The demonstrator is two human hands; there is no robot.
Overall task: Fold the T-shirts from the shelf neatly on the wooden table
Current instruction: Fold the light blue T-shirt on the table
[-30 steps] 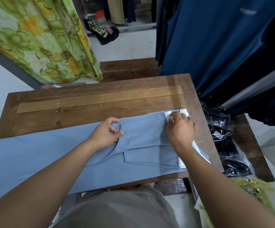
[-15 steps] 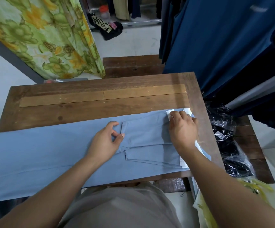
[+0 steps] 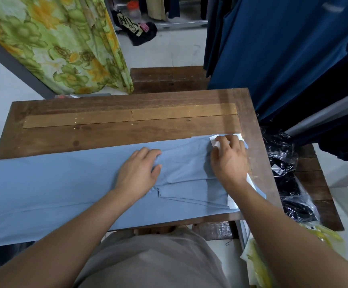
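Observation:
A light blue T-shirt lies flat along the near half of the wooden table, its left end hanging past the table's left edge. A sleeve is folded over the body near the right end. My left hand rests on the shirt's middle, thumb and fingers pinching the folded sleeve's edge. My right hand presses on the shirt's right end, fingertips on a white sheet that shows under the cloth there and along the right edge.
Dark blue garments hang at the right. Black clothes in clear plastic bags lie on a lower wooden bench beside the table. A green floral cloth hangs at the back left. A yellow plastic bag lies on the floor.
My left hand has slid a little along the folded sleeve and flattened onto it. My right hand stays at the shirt's right end on the white sheet. The view shifted slightly.

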